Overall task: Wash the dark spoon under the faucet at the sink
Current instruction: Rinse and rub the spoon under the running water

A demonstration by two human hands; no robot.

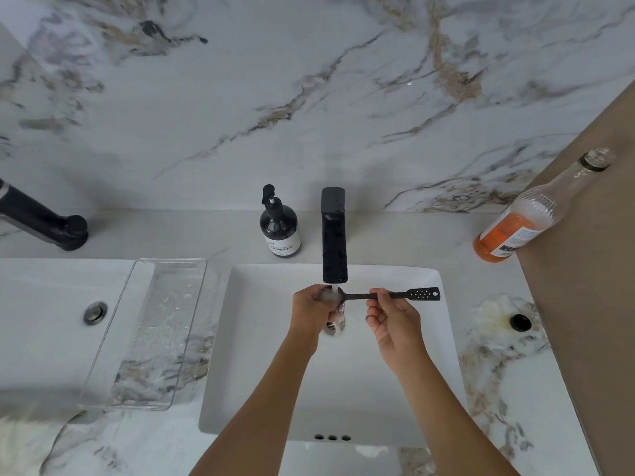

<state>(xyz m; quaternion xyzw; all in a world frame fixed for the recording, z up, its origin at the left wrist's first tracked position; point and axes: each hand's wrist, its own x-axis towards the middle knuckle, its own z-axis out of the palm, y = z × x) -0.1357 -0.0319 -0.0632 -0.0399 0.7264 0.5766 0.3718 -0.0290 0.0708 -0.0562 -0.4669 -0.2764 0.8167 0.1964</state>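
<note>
The dark spoon (395,295) lies level over the white sink (261,355), its perforated flat end pointing right. My right hand (393,319) pinches the handle near its middle. My left hand (311,312) cups the spoon's bowl, its fingers wrapped around it. Water runs from the black faucet (334,235) straight onto the bowl and my left fingers, then falls toward the drain, which is partly hidden behind my hands.
A dark soap pump bottle (279,228) stands left of the faucet. A clear tray (147,334) rests between this sink and a second basin (44,321) at left. An orange-filled glass bottle (525,221) stands at the right by a brown panel (591,269).
</note>
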